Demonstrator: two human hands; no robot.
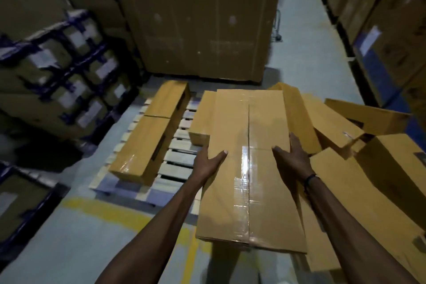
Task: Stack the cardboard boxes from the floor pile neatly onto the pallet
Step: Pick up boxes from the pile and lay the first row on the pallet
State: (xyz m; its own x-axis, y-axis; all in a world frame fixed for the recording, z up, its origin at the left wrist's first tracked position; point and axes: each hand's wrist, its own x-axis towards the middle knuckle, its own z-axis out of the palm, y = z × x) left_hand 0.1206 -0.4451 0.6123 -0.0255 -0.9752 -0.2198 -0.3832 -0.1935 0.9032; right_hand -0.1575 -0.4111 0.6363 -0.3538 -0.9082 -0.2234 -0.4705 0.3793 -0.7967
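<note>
Two long cardboard boxes lie end to end along the left edge of the wooden pallet, a third box just right of them. Near centre, the left hand and right hand grip a taped carton by its sides, thumbs flat on top. Tumbled boxes crowd the grey floor at right, tall stacked cartons beyond.

a single wide-angle view is looking forward and down from the person's head, bending straight lines near the edges. it is sitting close above a long taped tan cardboard box, with both forearms reaching in from the bottom. farther ahead it is taking in a pale slatted wooden pallet and tall brown stacked cartons.
</note>
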